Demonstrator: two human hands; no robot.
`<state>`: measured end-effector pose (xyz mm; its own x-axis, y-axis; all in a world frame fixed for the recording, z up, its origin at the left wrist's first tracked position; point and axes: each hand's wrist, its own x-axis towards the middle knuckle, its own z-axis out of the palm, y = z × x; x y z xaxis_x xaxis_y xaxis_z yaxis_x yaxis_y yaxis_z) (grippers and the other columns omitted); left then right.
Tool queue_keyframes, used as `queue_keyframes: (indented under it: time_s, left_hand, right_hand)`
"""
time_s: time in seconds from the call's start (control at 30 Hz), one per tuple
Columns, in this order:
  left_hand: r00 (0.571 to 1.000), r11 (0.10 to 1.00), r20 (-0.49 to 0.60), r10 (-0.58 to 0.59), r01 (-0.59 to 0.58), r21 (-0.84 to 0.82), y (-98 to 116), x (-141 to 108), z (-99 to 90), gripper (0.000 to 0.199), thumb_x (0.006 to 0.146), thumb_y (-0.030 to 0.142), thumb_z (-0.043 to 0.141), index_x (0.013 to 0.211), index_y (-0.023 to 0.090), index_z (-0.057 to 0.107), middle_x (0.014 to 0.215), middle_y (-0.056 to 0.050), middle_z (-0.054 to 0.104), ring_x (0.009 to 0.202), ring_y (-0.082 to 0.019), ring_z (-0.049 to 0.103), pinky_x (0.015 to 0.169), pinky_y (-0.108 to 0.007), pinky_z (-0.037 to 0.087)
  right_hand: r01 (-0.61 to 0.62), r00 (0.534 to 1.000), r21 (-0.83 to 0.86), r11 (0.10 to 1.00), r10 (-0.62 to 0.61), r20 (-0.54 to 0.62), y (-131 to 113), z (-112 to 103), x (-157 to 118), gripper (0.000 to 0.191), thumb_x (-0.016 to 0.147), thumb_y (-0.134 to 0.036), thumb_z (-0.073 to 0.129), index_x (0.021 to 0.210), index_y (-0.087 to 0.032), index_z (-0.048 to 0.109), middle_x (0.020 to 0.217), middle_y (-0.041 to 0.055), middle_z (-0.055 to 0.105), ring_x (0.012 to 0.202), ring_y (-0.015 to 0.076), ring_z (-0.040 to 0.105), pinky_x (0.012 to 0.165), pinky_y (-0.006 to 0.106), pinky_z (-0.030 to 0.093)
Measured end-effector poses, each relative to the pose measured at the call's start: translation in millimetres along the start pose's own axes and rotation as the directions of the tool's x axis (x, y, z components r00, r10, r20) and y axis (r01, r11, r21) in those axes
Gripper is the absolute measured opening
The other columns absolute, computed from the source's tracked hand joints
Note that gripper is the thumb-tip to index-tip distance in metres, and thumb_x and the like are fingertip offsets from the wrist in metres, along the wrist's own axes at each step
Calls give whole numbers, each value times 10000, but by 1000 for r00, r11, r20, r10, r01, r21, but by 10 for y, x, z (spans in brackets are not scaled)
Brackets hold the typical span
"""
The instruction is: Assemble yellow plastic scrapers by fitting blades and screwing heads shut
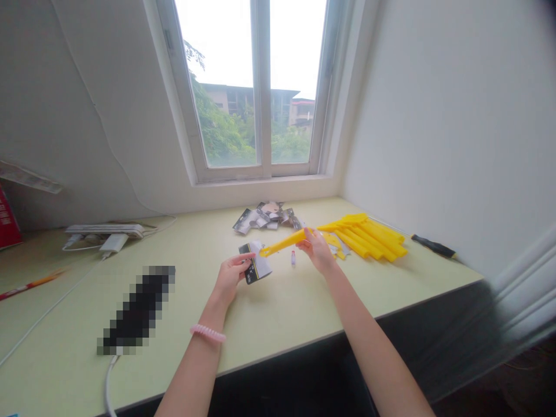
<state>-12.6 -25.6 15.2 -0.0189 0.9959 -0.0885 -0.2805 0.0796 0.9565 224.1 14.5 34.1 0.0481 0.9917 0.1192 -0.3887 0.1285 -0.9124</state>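
My left hand pinches a black and white printed card by its left edge, above the table. In my right hand is a long yellow plastic piece, held near its right end. The left end of that piece, which has a small hole, touches or overlaps the top of the card. Below the right hand's fingertips lies a small screwdriver with a clear handle. Several similar yellow pieces are piled to the right.
Several cards lie heaped near the window. A black-handled tool is at the right by the wall. To the left are a power strip, a white plug, a pixelated dark object with a cable, and an orange-red item.
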Motion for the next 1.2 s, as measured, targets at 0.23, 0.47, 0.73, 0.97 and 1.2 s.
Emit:
queue_keyframes:
  time_s: [0.23, 0.47, 0.73, 0.97, 1.2]
  left_hand:
    - [906, 962, -403, 127, -211, -172, 54, 140, -96, 312, 656, 68, 576, 947, 102, 684, 910, -111, 672, 791, -163, 636, 740, -283, 510]
    - [532, 972, -814, 233, -112, 206, 38, 508, -483, 447, 731, 171, 476, 1160, 82, 567, 1039, -150, 626, 880, -225, 620, 686, -315, 533]
    - [635, 883, -679, 368, -10, 469, -18, 748, -696, 455, 630, 68, 513, 1073, 108, 605, 925, -114, 653, 824, -215, 616, 743, -338, 494]
    - [723, 675, -473, 504, 13, 738, 59, 747, -726, 300, 653, 122, 562, 934, 146, 663, 850, -157, 633, 959, -323, 521, 854, -456, 359]
    - [719, 263, -356, 597, 244, 933, -17, 655, -644, 331, 779, 240, 452, 1027, 122, 636, 924, -225, 571, 958, -364, 466, 743, -448, 375]
  right_hand:
    - [-72, 997, 21, 997, 72, 12, -47, 35, -48, 220, 768, -345, 567, 940, -230, 493, 883, 44, 672, 742, 151, 642, 723, 298, 507]
    - [-124, 992, -33, 992, 123, -35, 12, 4, -7, 133, 781, -276, 523, 890, -201, 525, 752, 35, 669, 653, 142, 625, 688, 301, 505]
    - [-115, 993, -102, 988, 112, -30, 40, 8, 13, 85, 773, -248, 512, 824, -203, 564, 695, 24, 665, 606, 128, 610, 634, 272, 500]
    - [-112, 994, -191, 975, 112, -8, 53, 25, -9, 103, 763, -274, 530, 774, -197, 598, 667, 22, 658, 591, 118, 601, 581, 238, 482]
    - [-74, 997, -285, 956, 78, 3, 97, 15, 33, 110, 711, -278, 550, 733, -184, 603, 627, 13, 643, 565, 116, 590, 558, 239, 470]
